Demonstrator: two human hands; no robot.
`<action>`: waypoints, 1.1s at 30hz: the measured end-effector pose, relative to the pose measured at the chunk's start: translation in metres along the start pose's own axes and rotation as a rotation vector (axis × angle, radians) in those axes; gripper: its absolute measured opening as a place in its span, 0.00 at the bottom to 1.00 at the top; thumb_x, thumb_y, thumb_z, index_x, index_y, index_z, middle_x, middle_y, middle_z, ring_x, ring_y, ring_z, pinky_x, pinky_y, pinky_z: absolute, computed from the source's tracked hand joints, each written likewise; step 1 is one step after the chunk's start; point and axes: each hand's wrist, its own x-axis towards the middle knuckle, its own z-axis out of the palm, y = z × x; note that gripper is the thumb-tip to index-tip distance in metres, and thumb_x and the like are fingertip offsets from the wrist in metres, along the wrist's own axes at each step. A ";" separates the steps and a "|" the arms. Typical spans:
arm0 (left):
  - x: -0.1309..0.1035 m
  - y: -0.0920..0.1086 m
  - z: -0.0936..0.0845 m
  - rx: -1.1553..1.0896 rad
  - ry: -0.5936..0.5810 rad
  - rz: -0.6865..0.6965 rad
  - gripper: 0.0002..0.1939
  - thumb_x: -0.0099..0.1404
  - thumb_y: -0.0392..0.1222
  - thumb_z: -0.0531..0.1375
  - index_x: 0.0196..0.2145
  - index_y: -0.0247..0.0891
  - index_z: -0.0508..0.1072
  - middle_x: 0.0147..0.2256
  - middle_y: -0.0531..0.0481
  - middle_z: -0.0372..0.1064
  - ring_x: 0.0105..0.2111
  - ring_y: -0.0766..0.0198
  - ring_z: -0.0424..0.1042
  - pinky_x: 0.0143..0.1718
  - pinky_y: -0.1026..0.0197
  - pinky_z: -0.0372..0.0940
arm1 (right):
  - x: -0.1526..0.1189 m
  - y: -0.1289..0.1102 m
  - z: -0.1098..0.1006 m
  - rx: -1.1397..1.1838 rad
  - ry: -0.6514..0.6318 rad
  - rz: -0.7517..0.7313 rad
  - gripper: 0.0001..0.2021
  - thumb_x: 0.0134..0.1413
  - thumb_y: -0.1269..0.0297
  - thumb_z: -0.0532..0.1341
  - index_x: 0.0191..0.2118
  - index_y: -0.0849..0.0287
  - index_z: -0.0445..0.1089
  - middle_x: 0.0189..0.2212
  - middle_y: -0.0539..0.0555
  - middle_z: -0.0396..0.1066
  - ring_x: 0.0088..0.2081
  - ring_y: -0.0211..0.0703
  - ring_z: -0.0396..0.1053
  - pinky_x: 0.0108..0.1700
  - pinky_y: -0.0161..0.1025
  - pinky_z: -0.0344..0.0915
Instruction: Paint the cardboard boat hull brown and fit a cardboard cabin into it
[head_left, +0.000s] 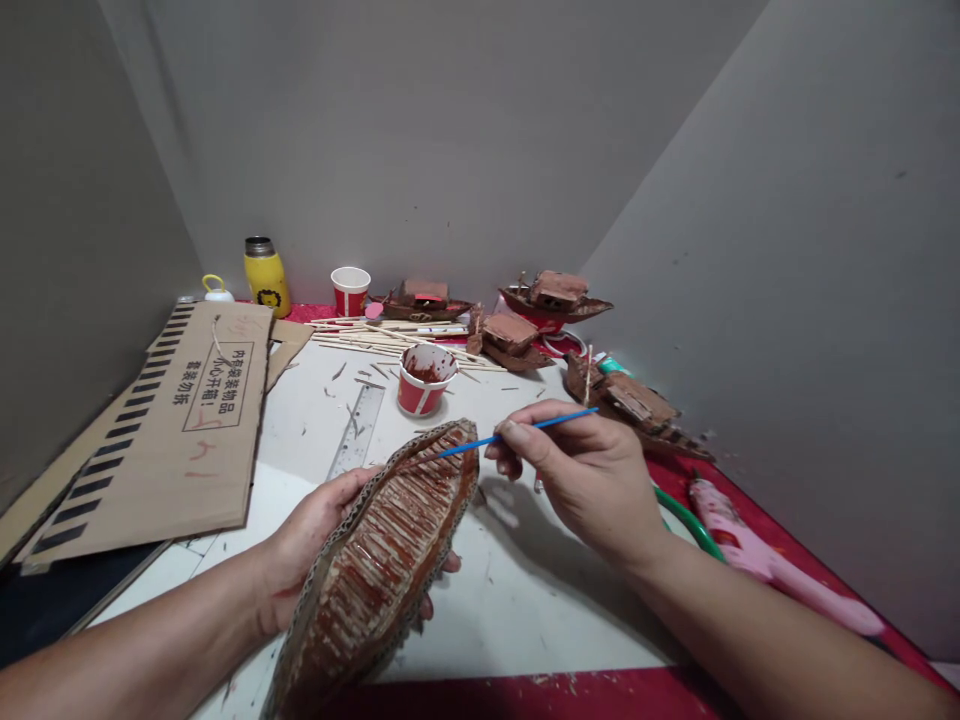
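My left hand [322, 520] grips a cardboard boat hull [375, 570] from beneath and along its left edge, its fingertips showing past the right side. The hull's ribbed inside is partly coated in reddish-brown paint, with pale streaks showing through. Pinched between the fingers of my right hand [577, 470] is a thin blue paintbrush [480, 446], whose tip touches the inside near the hull's far end. Just beyond the hull stands a red and white paper cup [424, 385] with brown paint smeared inside.
Brown model boats [559, 295] stand along the back and right. Thin wooden sticks [382, 340] and a clear ruler [358, 425] lie behind the hull. A printed cardboard sheet [180, 430] covers the left, near a yellow bottle [266, 278]. A pink glue gun [750, 550] lies right.
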 end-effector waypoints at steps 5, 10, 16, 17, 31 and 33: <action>0.001 -0.001 -0.002 0.004 -0.015 -0.016 0.29 0.62 0.55 0.50 0.49 0.31 0.74 0.36 0.34 0.78 0.27 0.50 0.78 0.30 0.56 0.68 | -0.007 -0.006 0.006 -0.060 -0.053 -0.094 0.07 0.54 0.61 0.67 0.29 0.57 0.76 0.22 0.51 0.75 0.22 0.37 0.72 0.25 0.33 0.70; 0.001 0.000 -0.001 -0.003 0.001 -0.042 0.29 0.61 0.55 0.51 0.48 0.31 0.74 0.37 0.35 0.78 0.27 0.50 0.78 0.30 0.56 0.68 | 0.001 0.001 -0.012 -0.124 0.059 -0.121 0.07 0.55 0.60 0.67 0.29 0.57 0.76 0.24 0.50 0.75 0.22 0.36 0.71 0.24 0.32 0.70; 0.001 0.000 -0.001 -0.020 0.000 -0.052 0.28 0.59 0.54 0.51 0.48 0.30 0.74 0.36 0.35 0.78 0.26 0.50 0.78 0.29 0.55 0.69 | -0.003 0.001 -0.007 -0.067 0.034 -0.137 0.07 0.56 0.59 0.67 0.30 0.57 0.76 0.23 0.50 0.75 0.22 0.36 0.72 0.24 0.31 0.71; 0.001 0.000 -0.001 -0.023 -0.012 -0.054 0.28 0.59 0.54 0.51 0.47 0.30 0.74 0.36 0.35 0.78 0.26 0.50 0.78 0.29 0.55 0.69 | -0.005 0.000 -0.004 -0.066 0.015 -0.144 0.08 0.56 0.59 0.67 0.30 0.57 0.76 0.23 0.50 0.75 0.22 0.37 0.72 0.24 0.32 0.71; 0.002 0.000 -0.010 0.000 -0.130 -0.021 0.29 0.62 0.53 0.53 0.50 0.27 0.73 0.39 0.33 0.78 0.29 0.51 0.79 0.30 0.56 0.70 | -0.011 -0.004 -0.010 -0.113 -0.038 -0.259 0.02 0.58 0.66 0.65 0.34 0.55 0.77 0.25 0.50 0.77 0.25 0.39 0.75 0.27 0.33 0.73; 0.000 0.002 -0.012 0.026 -0.152 0.027 0.30 0.63 0.54 0.52 0.51 0.26 0.73 0.40 0.31 0.77 0.30 0.50 0.79 0.29 0.57 0.70 | -0.015 -0.012 -0.009 -0.110 -0.048 -0.313 0.03 0.58 0.67 0.65 0.35 0.54 0.77 0.25 0.50 0.77 0.26 0.39 0.75 0.28 0.33 0.73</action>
